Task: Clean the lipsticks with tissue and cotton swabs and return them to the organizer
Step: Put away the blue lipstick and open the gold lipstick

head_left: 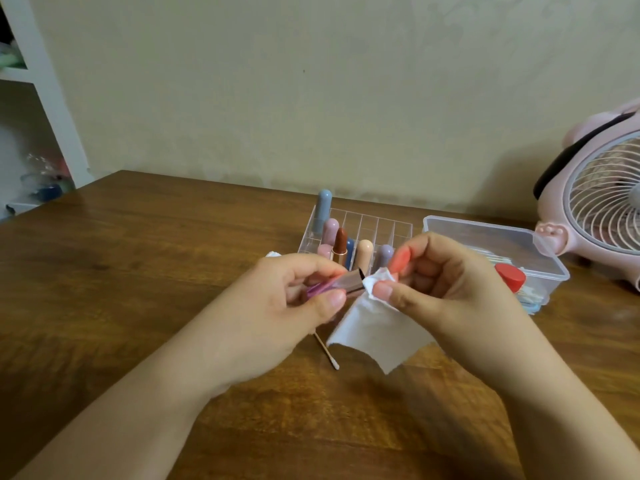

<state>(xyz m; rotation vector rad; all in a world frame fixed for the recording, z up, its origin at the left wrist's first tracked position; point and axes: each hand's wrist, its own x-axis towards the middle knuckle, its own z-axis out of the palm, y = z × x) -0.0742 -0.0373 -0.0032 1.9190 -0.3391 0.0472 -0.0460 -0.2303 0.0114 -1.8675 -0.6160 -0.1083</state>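
- The wooden surface (138, 271) fills the lower frame and runs back to a plain cream wall.
- A white shelving unit (52, 98) stands at the far left; its contents are blurred.
- A pink desk fan (602, 202) sits at the right edge of the surface, partly out of frame.
- A clear plastic box (491, 244) lies just left of the fan. It holds cotton swabs and a red-capped item (510, 277).
- A clear gridded organizer (374, 226) stands at the back centre of the surface, beside the box. Several capped lipsticks in blue, pink, peach and lilac stand in its left and front compartments, together with one uncapped brown lipstick (340, 242) in a gold base.
- The left hand (294, 306) is raised above the surface in front of the organizer. Its thumb and fingers grip a lipstick tube (341, 284) with a pink translucent body and a metallic end pointing right.
- The right hand (450, 292) faces it, thumb and forefinger pinching a white tissue (374, 327). The bunched top of the tissue touches the tube's metallic end; the rest hangs loose below.
- A small crumpled white scrap (273, 254) shows behind the left hand; what it is cannot be told.
- One cotton swab (327, 351) lies flat on the surface beneath the hands, just left of the hanging tissue.
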